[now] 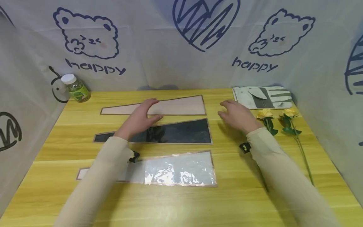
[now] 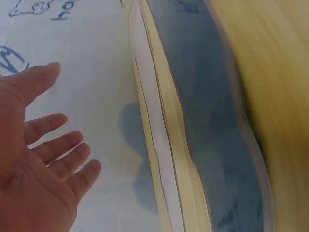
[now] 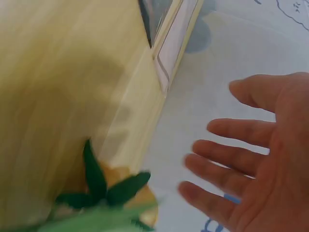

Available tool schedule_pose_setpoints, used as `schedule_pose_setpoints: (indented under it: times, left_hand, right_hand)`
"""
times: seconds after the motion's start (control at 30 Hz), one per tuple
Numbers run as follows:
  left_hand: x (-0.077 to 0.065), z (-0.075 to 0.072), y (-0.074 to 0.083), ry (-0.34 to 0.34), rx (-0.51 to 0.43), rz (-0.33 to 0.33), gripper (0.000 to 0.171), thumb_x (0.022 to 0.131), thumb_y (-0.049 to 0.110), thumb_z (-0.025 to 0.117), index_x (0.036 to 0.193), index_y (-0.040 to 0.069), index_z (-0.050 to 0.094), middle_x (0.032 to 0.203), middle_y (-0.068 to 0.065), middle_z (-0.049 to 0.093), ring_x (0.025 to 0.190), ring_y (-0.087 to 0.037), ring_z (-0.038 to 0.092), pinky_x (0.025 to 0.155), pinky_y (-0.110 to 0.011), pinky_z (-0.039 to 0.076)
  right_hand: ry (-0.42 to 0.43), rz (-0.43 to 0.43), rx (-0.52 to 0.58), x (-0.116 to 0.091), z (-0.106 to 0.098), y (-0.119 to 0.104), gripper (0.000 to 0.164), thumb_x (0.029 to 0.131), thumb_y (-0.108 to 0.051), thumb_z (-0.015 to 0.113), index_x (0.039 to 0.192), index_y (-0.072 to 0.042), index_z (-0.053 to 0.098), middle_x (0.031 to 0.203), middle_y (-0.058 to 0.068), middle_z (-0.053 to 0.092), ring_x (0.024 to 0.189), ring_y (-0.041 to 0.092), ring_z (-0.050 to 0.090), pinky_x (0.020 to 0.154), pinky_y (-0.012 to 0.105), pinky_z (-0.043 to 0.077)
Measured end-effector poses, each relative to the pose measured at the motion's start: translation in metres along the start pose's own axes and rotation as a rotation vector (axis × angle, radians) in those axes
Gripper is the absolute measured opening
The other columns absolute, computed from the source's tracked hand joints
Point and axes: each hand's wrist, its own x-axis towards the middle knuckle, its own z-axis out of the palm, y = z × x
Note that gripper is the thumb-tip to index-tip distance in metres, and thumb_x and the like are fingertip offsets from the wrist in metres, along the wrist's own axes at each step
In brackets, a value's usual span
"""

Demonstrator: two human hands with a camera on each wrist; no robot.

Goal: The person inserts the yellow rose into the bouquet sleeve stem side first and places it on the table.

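My left hand [image 1: 141, 119] hovers over the left half of the pink tapered strip [image 1: 178, 106] and the dark tapered strip [image 1: 181, 132], its fingers spread and loosely bent. Nothing is in its palm in the left wrist view. To the right of the strips, my right hand [image 1: 237, 116] hangs above the table with fingers apart, also holding nothing. Nearest to it are the folded work gloves [image 1: 262, 98] and a yellow artificial rose [image 1: 265, 114]. A shiny whitish tapered strip [image 1: 181, 170] lies nearer the front, partly hidden by my left sleeve.
A second yellow rose [image 1: 289, 113] with a long stem lies at the right. At the back left corner stands a jar [image 1: 76, 88] with a white lid and green label. A white cloth [image 1: 158, 47] with drawings walls off the back and sides of the wooden table [image 1: 170, 208].
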Motion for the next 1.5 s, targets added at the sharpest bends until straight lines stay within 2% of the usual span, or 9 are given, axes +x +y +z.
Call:
schedule_pose_setpoints:
  times: [0.23,0.47,0.8,0.97,1.17,1.37,1.5]
  left_hand:
    - [0.038,0.021,0.024,-0.077,0.046,0.034,0.069,0.096,0.036,0.064,0.152,0.008,0.035,0.158,-0.012,0.027,0.144,-0.029,0.024,0.114,-0.045,0.023]
    - [0.073,0.039,0.038,-0.118,0.113,0.056,0.066,0.097,0.034,0.064,0.15,0.007,0.038,0.158,-0.013,0.026,0.145,-0.029,0.022,0.114,-0.044,0.023]
    - [0.115,0.065,0.051,-0.181,0.196,0.045,0.058,0.096,0.025,0.065,0.146,0.005,0.043,0.152,-0.014,0.035,0.139,-0.03,0.032,0.111,-0.042,0.03]
    - [0.126,0.077,0.055,-0.215,0.269,0.028,0.055,0.097,0.024,0.065,0.146,0.009,0.045,0.15,-0.013,0.035,0.138,-0.032,0.033,0.109,-0.043,0.032]
    - [0.133,0.088,0.06,-0.247,0.282,0.018,0.055,0.097,0.025,0.065,0.147,0.014,0.045,0.151,-0.013,0.033,0.138,-0.032,0.03,0.107,-0.044,0.035]
    - [0.138,0.093,0.063,-0.267,0.285,-0.017,0.06,0.096,0.024,0.066,0.151,0.022,0.04,0.157,-0.012,0.02,0.142,-0.034,0.023,0.103,-0.047,0.039]
    - [0.141,0.095,0.062,-0.276,0.281,-0.02,0.059,0.096,0.023,0.066,0.15,0.022,0.042,0.153,-0.014,0.023,0.139,-0.034,0.024,0.102,-0.046,0.04]
  right_hand:
    - [-0.076,-0.034,0.029,0.027,0.009,-0.009,0.05,0.101,-0.027,0.053,0.14,0.004,0.048,0.142,0.024,0.046,0.131,0.041,0.042,0.107,0.053,0.033]
    - [-0.109,-0.005,0.051,0.045,0.021,-0.011,0.048,0.102,-0.025,0.053,0.138,0.005,0.05,0.139,0.023,0.049,0.129,0.039,0.044,0.106,0.051,0.035]
    - [-0.085,0.049,0.074,0.06,0.036,-0.017,0.044,0.1,-0.028,0.056,0.132,0.002,0.058,0.126,0.02,0.052,0.112,0.034,0.053,0.096,0.049,0.044]
    - [-0.074,0.089,0.091,0.065,0.038,-0.02,0.043,0.099,-0.028,0.057,0.131,0.0,0.059,0.124,0.019,0.049,0.108,0.032,0.052,0.094,0.047,0.045]
    - [-0.063,0.102,0.177,0.07,0.042,-0.019,0.041,0.099,-0.026,0.058,0.131,0.0,0.059,0.122,0.018,0.05,0.108,0.031,0.05,0.097,0.046,0.042]
    - [-0.07,0.065,0.345,0.072,0.041,-0.016,0.037,0.102,-0.017,0.046,0.13,0.003,0.059,0.127,0.02,0.053,0.109,0.032,0.051,0.097,0.045,0.041]
    - [-0.093,0.059,0.451,0.073,0.042,-0.013,0.038,0.102,-0.013,0.04,0.131,0.005,0.058,0.134,0.02,0.055,0.113,0.032,0.052,0.096,0.045,0.042]
